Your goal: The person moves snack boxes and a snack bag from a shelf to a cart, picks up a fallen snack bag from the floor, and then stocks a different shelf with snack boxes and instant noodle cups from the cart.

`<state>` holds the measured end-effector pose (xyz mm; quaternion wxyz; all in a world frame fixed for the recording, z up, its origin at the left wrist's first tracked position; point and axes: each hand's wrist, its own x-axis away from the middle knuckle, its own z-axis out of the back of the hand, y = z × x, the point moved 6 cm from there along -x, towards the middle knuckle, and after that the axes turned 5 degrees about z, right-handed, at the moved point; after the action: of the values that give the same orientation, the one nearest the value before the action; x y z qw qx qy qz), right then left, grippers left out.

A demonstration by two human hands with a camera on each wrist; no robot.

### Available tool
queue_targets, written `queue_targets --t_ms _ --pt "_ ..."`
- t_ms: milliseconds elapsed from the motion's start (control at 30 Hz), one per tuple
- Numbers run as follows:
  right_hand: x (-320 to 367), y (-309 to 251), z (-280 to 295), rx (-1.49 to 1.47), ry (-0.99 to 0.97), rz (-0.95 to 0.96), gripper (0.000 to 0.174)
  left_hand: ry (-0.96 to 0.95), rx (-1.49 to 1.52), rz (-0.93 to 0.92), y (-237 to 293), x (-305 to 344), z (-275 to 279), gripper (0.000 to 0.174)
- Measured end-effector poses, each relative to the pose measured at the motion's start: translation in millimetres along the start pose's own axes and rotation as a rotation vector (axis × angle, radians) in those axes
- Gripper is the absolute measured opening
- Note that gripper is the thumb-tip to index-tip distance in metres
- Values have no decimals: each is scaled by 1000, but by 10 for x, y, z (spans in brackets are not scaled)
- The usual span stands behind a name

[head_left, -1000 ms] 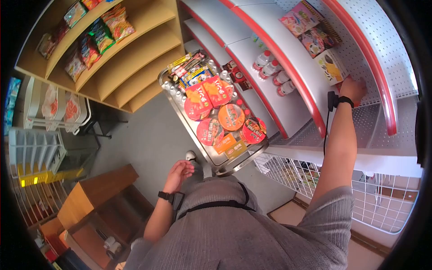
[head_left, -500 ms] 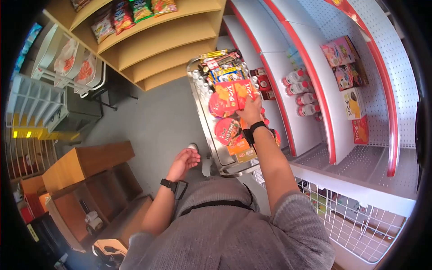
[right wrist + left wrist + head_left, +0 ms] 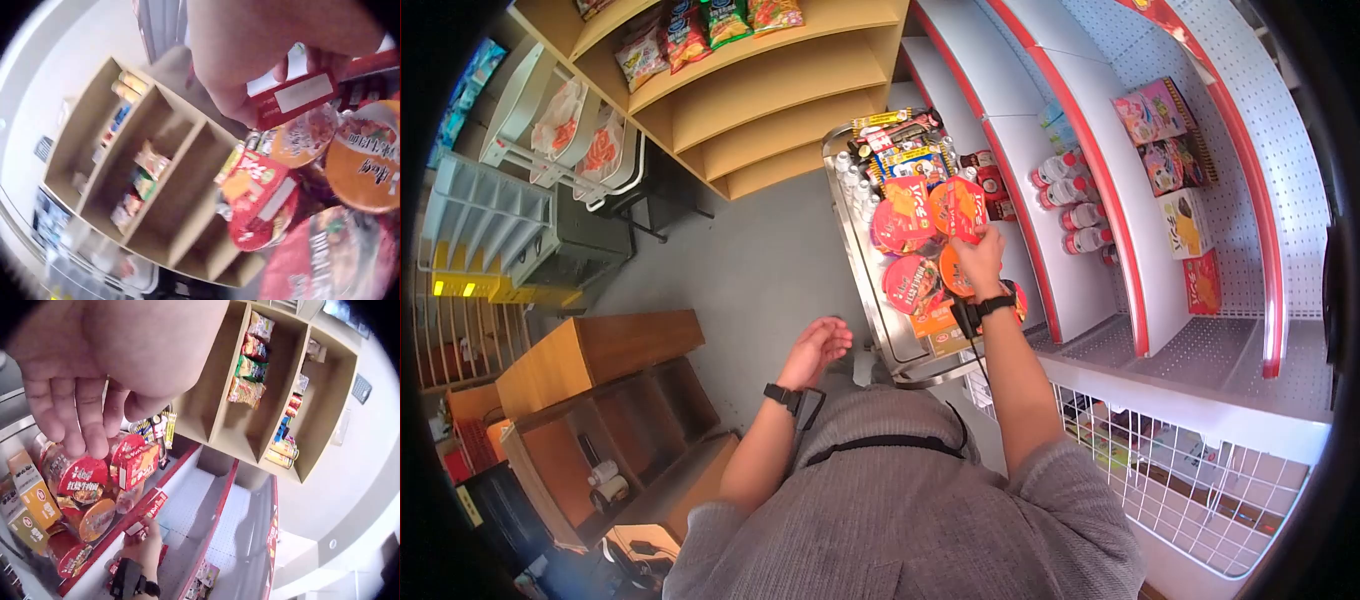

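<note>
My right hand (image 3: 982,262) grips a red snack box (image 3: 966,208) over the right side of the metal cart (image 3: 862,285); in the right wrist view the fingers curl round the box's edge (image 3: 300,100). A matching red box (image 3: 907,208) lies on top of the instant noodle tubs, left of the held one. Under and in front of my right hand are an orange-lidded noodle tub (image 3: 956,270) and a red-lidded tub (image 3: 911,285). My left hand (image 3: 818,352) hangs left of the cart, fingers relaxed, holding nothing.
Right of the cart, red-edged shelves hold bottles (image 3: 1072,200), a white box with a yellow picture (image 3: 1186,223) and another red box (image 3: 1202,282). Wooden shelves (image 3: 785,95) with chip bags stand ahead. A wire basket (image 3: 1170,490) hangs at lower right, a wooden cabinet (image 3: 600,350) at left.
My right hand has come from the red box on the upper shelf back to the cart. It has since drawn one red box rightward, away from its match. My left hand stays empty.
</note>
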<state>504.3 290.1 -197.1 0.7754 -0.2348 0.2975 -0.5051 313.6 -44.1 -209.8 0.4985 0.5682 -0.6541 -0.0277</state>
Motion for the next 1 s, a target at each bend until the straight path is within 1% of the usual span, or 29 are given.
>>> queue_targets --t_ms 33,67,100,133,167,200,233,267,300,333,367,400,433,467,500,533,567,633,700,733,767,833,900,967,1000 --pt "116 -13 97 -110 8 -53 55 -6 -4 3 22 -46 -92 23" --pt "266 -59 179 -229 -10 -53 54 -38 -59 -5 48 -94 -214 26" --pt "429 -208 324 -225 -5 -60 54 -69 -114 -11 69 -137 -352 30" --pt "602 -467 442 -378 -67 -34 55 -72 -115 -4 105 -166 -515 30" --pt "780 -671 509 -534 -129 -10 56 -138 -144 -45 189 -162 -755 39" --pt "947 -743 558 -533 -126 -18 56 -205 -173 -86 246 -136 -978 50" --pt "1091 -861 586 -485 -162 71 57 -207 -178 -80 256 -103 -1141 50" --pt "1208 -989 618 -435 -197 162 58 -227 -176 -92 273 -74 -1311 55" --pt "1305 -1114 682 -435 -190 160 58 -248 -174 -106 280 -70 -1428 60" --pt "1388 -1284 754 -351 -203 215 60 -290 -123 -77 239 -119 -1485 66" --pt "1439 -1387 826 -264 -217 269 63 -297 -128 -76 203 -153 -1499 66" --pt "1463 -1423 878 -237 -240 326 59 -320 -162 -142 232 -146 -1530 71" --pt "1433 -1395 958 -237 -234 326 59 -341 -197 -208 279 -130 -1547 77" --pt "1408 -1338 986 -325 -366 309 58 -323 -167 -123 272 -103 -1479 76" --pt "1405 -1272 1002 -414 -499 289 56 -324 -172 -119 293 -62 -1410 76" --pt "1344 -1166 1086 -407 -425 220 52 -316 -177 -56 291 -37 -1326 76" --pt "1268 -1131 1164 -408 -420 223 52 -309 -181 2 295 -21 -1270 76" --pt "1094 -1186 1490 -259 -196 299 53 -312 -212 27 338 72 -1241 73" --pt "991 -1338 1656 -299 -219 320 51 -451 -411 112 287 145 -1304 70" --pt "979 -1502 1682 -298 -323 418 52 -436 -455 101 340 251 -1376 65" --pt "1008 -1620 1664 -296 -426 515 54 -436 -457 99 292 257 -1326 65" --pt "1085 -1486 1434 -281 -569 630 55 -614 -603 143 199 222 -1293 67" --pt "1101 -1337 1253 -308 -653 690 52 -540 -614 51 287 324 -1410 61" --pt "1088 -1437 1447 -202 -695 633 48 -385 -717 5 375 382 -1459 47" --pt "1054 -1408 1518 -182 -662 608 48 -426 -738 10 339 366 -1507 47"
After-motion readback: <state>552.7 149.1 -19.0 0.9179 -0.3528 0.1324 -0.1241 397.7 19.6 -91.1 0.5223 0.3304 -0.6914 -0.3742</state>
